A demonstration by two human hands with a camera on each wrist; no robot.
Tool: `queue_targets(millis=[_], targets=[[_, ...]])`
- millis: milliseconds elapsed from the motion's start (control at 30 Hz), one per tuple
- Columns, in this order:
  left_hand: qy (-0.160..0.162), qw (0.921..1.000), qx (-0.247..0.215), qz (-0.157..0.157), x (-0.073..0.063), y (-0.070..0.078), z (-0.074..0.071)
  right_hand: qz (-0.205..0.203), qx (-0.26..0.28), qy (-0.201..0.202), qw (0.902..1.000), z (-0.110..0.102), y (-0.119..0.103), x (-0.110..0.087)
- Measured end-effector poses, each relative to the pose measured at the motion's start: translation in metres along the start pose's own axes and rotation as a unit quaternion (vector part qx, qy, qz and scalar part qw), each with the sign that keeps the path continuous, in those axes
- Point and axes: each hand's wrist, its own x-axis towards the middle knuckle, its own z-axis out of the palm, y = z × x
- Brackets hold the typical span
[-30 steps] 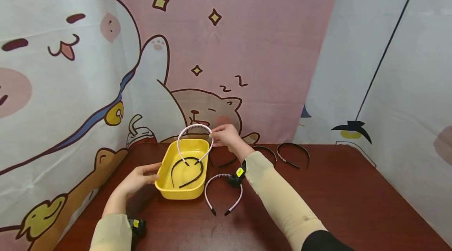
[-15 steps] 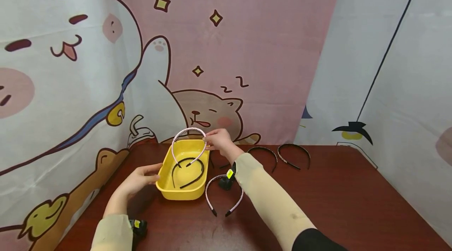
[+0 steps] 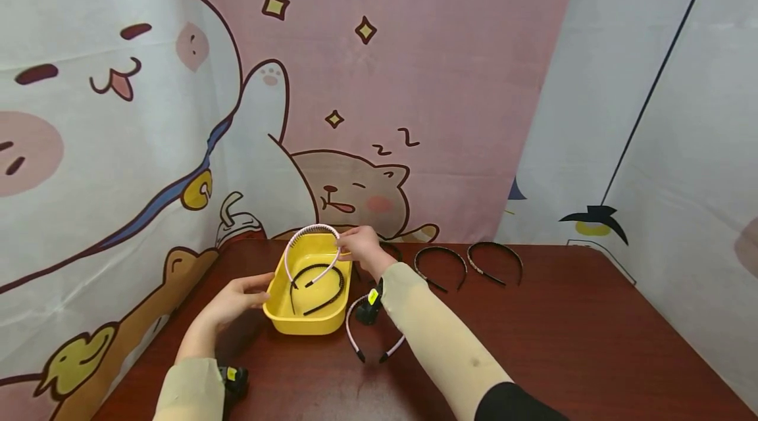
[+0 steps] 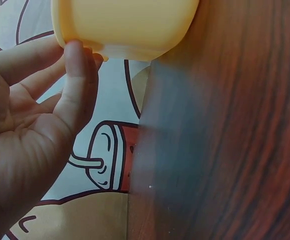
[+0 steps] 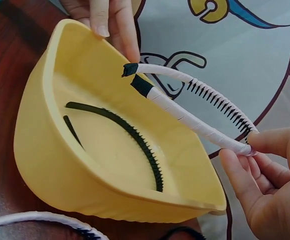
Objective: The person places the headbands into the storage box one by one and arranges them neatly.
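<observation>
A yellow plastic basin point(image 3: 306, 327) stands on the table at left of centre. My left hand point(image 3: 233, 302) grips its left rim, thumb and fingertips at the edge in the left wrist view. My right hand point(image 3: 362, 250) pinches one side of a pale pink headband point(image 5: 200, 126) with dark comb teeth and black tips. This headband hangs over the basin, its tips pointing down toward the inside. Within the basin lies a black toothed headband point(image 5: 137, 134). A second pale pink headband point(image 3: 351, 329) lies on the table right of the basin, partly hidden by my right wrist.
Two black headbands, one point(image 3: 441, 248) nearer the hand and one point(image 3: 494, 243) farther right, lie toward the table's back edge. Another dark headband point(image 3: 393, 248) shows partly behind my right hand. A cartoon-printed cloth point(image 3: 450, 112) hangs behind the brown table point(image 3: 562, 342).
My right hand has moved left and down, lowering the pale headband toward the basin. The black headbands behind the arm show more fully. My left hand keeps its grip on the rim.
</observation>
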Motion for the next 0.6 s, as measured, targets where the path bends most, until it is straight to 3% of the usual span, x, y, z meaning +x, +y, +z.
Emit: queue_targets(millis=[300,600], targets=[[-0.002,1.0,-0.003,0.002,0.0006,0.0001,-0.0006,-0.001,0.011,0.006,0.9999,0.0053,0.007,-0.0012],[0.003,0.9998,0.009,-0.017,0.001,-0.0019,0.0002,0.001,0.009,0.005,0.9999,0.005,0.0087,-0.0031]])
